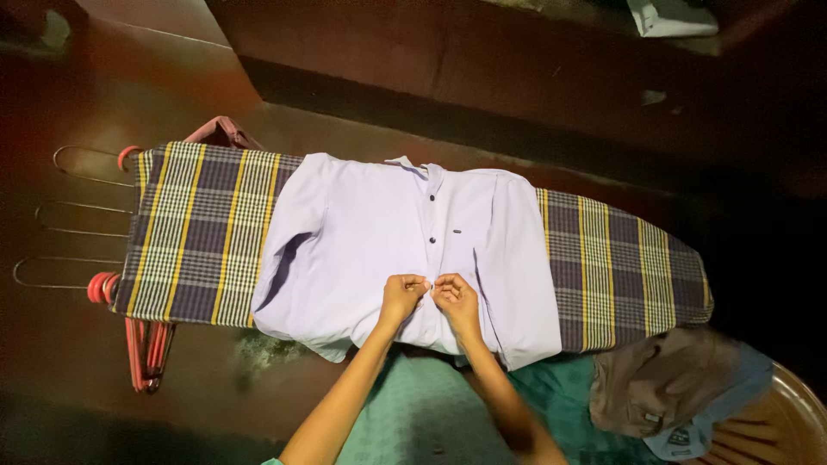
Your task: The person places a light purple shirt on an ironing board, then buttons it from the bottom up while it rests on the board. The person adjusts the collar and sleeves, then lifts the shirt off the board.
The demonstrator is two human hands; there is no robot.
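Observation:
A pale lilac shirt (362,250) lies front-up across an ironing board (198,232) covered in purple, yellow and white plaid. Dark buttons run down its placket. My left hand (401,296) and my right hand (457,300) meet at the lower part of the placket, near the board's front edge. Both pinch the shirt's front edges together, fingertips almost touching. The sleeves are folded in along the shirt's sides.
Red and wire hangers (142,344) hang off the board's left end. A brown garment and a grey-blue one (663,387) lie on a round wooden seat (797,413) at the lower right. Green cloth (431,405) lies below the board. A dark reddish floor surrounds it.

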